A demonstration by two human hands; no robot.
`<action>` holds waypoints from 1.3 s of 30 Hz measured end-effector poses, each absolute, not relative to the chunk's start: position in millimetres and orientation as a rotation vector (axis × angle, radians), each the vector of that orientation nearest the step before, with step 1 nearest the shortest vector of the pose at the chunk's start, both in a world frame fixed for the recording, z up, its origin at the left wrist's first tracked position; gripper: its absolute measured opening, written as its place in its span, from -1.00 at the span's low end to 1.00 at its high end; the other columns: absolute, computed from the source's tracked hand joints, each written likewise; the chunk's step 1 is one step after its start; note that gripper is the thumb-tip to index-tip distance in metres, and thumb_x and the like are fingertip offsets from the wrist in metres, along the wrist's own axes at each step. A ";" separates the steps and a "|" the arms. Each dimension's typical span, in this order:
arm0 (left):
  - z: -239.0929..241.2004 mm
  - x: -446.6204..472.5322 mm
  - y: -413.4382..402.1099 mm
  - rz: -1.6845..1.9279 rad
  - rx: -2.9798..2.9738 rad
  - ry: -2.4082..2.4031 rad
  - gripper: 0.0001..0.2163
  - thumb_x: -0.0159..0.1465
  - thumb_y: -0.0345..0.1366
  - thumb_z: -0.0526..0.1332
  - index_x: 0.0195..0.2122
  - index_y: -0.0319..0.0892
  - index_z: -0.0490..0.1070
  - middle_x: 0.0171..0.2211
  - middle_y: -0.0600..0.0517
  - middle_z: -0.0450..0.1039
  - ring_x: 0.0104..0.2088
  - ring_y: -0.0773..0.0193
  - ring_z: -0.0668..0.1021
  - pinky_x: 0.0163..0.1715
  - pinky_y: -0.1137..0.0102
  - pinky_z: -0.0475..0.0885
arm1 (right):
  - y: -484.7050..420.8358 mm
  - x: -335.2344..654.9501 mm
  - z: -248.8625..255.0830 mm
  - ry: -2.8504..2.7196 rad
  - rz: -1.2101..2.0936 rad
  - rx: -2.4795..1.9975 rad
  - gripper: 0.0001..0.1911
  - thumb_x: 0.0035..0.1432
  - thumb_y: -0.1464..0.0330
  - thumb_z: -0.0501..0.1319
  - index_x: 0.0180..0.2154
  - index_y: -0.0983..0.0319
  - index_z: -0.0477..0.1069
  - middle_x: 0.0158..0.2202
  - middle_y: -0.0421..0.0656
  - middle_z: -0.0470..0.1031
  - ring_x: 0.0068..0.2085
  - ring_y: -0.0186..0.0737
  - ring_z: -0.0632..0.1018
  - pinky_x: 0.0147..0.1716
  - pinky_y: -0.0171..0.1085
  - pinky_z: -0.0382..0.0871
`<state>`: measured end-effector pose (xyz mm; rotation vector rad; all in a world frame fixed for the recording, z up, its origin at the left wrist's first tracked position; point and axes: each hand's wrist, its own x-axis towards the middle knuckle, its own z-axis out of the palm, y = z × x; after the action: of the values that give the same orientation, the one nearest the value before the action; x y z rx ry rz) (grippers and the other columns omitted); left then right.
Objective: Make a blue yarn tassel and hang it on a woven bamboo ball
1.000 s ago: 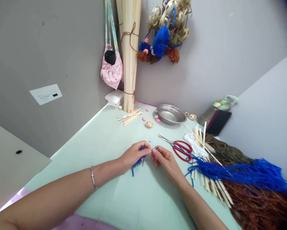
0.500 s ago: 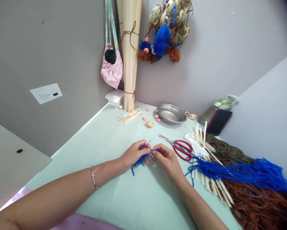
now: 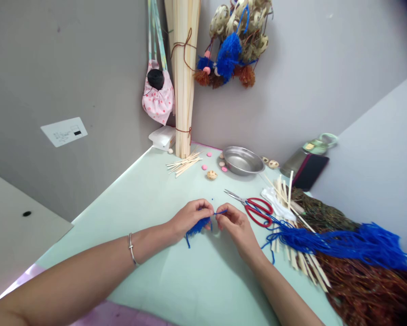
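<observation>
My left hand (image 3: 193,217) is closed over a small bundle of blue yarn (image 3: 197,227), whose cut ends hang out below the fingers. Between thumb and forefinger, my right hand (image 3: 234,222) pinches a blue strand (image 3: 220,212) that runs across from the left hand. Only a narrow gap separates the two hands, just above the pale green tabletop (image 3: 196,280). Red-handled scissors (image 3: 259,210) lie just beyond the right hand, blades pointing left. A long hank of blue yarn (image 3: 346,244) stretches off to the right.
A metal bowl (image 3: 243,162) stands at the back near pink beads (image 3: 204,167) and a woven ball (image 3: 212,175). Thin sticks (image 3: 184,164) lie farther left. Wooden strips (image 3: 303,265), brown yarn (image 3: 369,290), a phone (image 3: 310,172) and a bottle (image 3: 293,160) crowd the right side.
Both hands stay almost in place. The blue strand's free end at the right fingertips tilts up a little more, and a loose strand below the fingers has shifted left.
</observation>
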<state>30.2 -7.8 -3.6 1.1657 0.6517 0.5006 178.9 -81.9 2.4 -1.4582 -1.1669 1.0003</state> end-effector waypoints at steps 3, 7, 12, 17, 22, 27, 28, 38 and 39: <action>-4.3 30.0 -8.9 0.496 1.212 0.612 -0.85 0.13 -0.24 0.24 -0.36 -0.20 0.35 -0.46 0.09 0.40 -0.54 0.41 0.49 -0.49 0.51 0.31 | -83.1 179.2 5.0 -1.207 1.015 -1.437 -0.81 0.15 0.23 0.20 -0.41 0.21 0.36 -0.61 -0.30 0.33 -0.51 -0.32 0.34 -0.46 -0.32 0.18; -4.3 29.7 -8.8 0.523 1.244 0.610 -0.86 0.14 -0.25 0.23 -0.35 -0.21 0.35 -0.44 0.07 0.42 -0.52 0.40 0.49 -0.47 0.50 0.32 | -83.7 179.3 7.5 -1.279 1.050 -1.422 -0.70 0.23 0.14 0.16 -0.42 0.23 0.35 -0.59 -0.28 0.31 -0.49 -0.32 0.32 -0.45 -0.31 0.15; -3.5 29.9 -8.7 0.528 1.201 0.651 -0.87 0.13 -0.26 0.22 -0.37 -0.19 0.33 -0.48 0.11 0.37 -0.54 0.40 0.50 -0.47 0.51 0.32 | -81.9 179.4 6.4 -1.247 1.041 -1.414 -0.72 0.17 0.14 0.22 -0.36 0.24 0.40 -0.60 -0.28 0.34 -0.51 -0.33 0.31 -0.46 -0.32 0.15; -1.5 29.9 -10.0 0.522 1.188 0.642 -0.86 0.13 -0.24 0.23 -0.38 -0.19 0.33 -0.46 0.11 0.36 -0.54 0.41 0.49 -0.49 0.51 0.31 | -81.8 179.1 4.6 -1.207 1.008 -1.436 -0.79 0.11 0.21 0.26 -0.38 0.22 0.40 -0.60 -0.29 0.35 -0.51 -0.32 0.34 -0.48 -0.33 0.18; -2.5 29.5 -10.2 0.517 1.217 0.625 -0.87 0.12 -0.25 0.24 -0.38 -0.18 0.34 -0.45 0.11 0.36 -0.54 0.41 0.49 -0.50 0.50 0.30 | -82.1 177.1 5.2 -1.192 1.019 -1.409 -0.84 0.09 0.26 0.26 -0.40 0.22 0.39 -0.58 -0.29 0.35 -0.50 -0.31 0.35 -0.45 -0.32 0.20; -2.8 29.9 -8.1 0.514 1.143 0.635 -0.90 0.10 -0.29 0.23 -0.40 -0.20 0.36 -0.48 0.11 0.36 -0.54 0.42 0.47 -0.51 0.52 0.29 | -82.1 176.1 5.3 -1.176 1.020 -1.415 -0.87 0.05 0.31 0.24 -0.46 0.22 0.36 -0.59 -0.30 0.33 -0.52 -0.34 0.32 -0.48 -0.34 0.16; -2.6 30.0 -7.4 0.519 1.112 0.635 -0.91 0.10 -0.30 0.22 -0.40 -0.20 0.36 -0.50 0.11 0.36 -0.54 0.42 0.47 -0.51 0.53 0.28 | -81.9 176.5 4.6 -1.171 1.015 -1.419 -0.87 0.05 0.31 0.24 -0.46 0.22 0.35 -0.59 -0.30 0.33 -0.52 -0.34 0.32 -0.49 -0.34 0.15; 2.2 29.9 -5.4 0.554 0.954 0.501 -0.87 0.13 -0.30 0.27 -0.35 -0.23 0.39 -0.43 0.06 0.43 -0.55 0.48 0.40 -0.50 0.55 0.31 | -80.8 178.1 2.2 -1.131 1.015 -1.417 -0.83 0.02 0.26 0.26 -0.46 0.21 0.37 -0.58 -0.29 0.36 -0.53 -0.34 0.33 -0.49 -0.33 0.18; 3.4 29.2 -5.5 0.568 0.946 0.476 -0.87 0.14 -0.30 0.27 -0.35 -0.23 0.38 -0.37 0.03 0.46 -0.54 0.49 0.41 -0.49 0.55 0.32 | -80.9 177.7 3.0 -1.130 1.023 -1.421 -0.83 0.02 0.26 0.26 -0.47 0.21 0.37 -0.58 -0.29 0.36 -0.53 -0.34 0.33 -0.49 -0.33 0.19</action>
<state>29.2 -5.5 3.4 0.9464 0.4758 0.5684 177.7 -80.9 3.0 -1.4211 -1.1305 1.0231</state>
